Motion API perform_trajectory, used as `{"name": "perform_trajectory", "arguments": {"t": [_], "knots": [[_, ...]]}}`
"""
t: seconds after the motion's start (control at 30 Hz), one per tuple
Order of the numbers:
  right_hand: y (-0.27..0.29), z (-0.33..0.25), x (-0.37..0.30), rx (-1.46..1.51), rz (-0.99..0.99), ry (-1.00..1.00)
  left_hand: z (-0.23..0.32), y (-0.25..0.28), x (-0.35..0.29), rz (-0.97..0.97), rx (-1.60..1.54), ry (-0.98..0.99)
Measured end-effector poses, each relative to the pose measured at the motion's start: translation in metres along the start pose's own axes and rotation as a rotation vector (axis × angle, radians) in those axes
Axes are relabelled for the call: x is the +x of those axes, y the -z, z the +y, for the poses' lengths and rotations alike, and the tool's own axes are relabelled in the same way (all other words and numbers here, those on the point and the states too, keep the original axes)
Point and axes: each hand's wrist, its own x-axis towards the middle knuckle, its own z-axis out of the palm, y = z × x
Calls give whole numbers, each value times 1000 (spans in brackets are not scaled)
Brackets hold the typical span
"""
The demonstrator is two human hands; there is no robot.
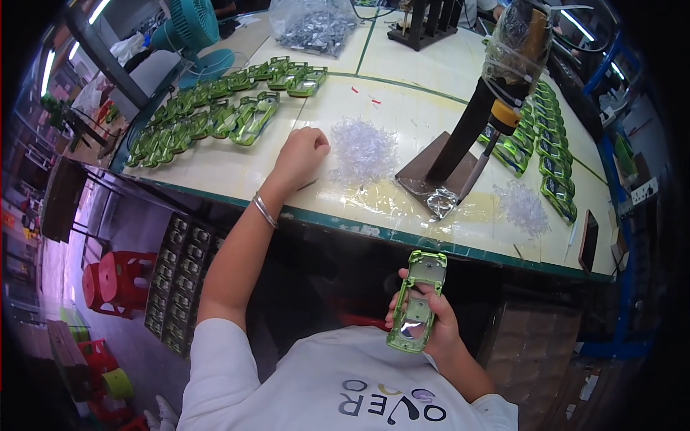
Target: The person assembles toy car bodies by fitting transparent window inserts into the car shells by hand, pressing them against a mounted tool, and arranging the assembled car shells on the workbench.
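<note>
My right hand [444, 325] grips a green car-shaped plastic shell [425, 269] in front of my shirt, below the table's front edge. The shell is held upright, its hollow inside and openings showing, with my thumb across its middle. My left hand [305, 152] rests over the table with its fingers curled together. Just right of those fingers lies a loose pile of small clear plastic pieces [363, 151]. Whatever the left fingers may hold is hidden.
A dark bench press [453, 144] with a yellow-capped tool stands right of the pile. Rows of green shells [208, 115] lie left, with more shells [553, 147] at right beside a smaller clear pile [523, 207]. Behind are a teal fan [188, 29] and a bag of parts [313, 27].
</note>
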Motion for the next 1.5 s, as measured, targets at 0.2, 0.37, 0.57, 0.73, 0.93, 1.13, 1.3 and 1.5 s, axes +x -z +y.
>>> {"name": "perform_trajectory", "arguments": {"t": [0.2, 0.37, 0.57, 0.73, 0.93, 1.13, 1.3, 1.5], "knots": [[6, 3, 1, -13, -1, -33, 7, 4, -11, 23, 238, -105], [3, 0, 0, 0, -7, -42, 12, 13, -29, 103, -534, 211], [6, -15, 2, -168, 94, -94, 60, 23, -84, -35, -1126, 308], [-4, -26, 3, -541, 172, -5, 100, 14, -121, -2, -789, 87], [-9, -29, 2, -1348, 295, 441, 126, 6, -141, -143, -1095, 134], [-8, -36, -3, -1526, 320, 550, 149, -3, -146, -141, -1198, 108], [-8, -36, -2, -1621, 312, 663, 148, -7, -148, -124, -973, -92], [-7, -37, 0, -1665, 307, 785, 148, -7, -142, -95, -613, -356]]}}
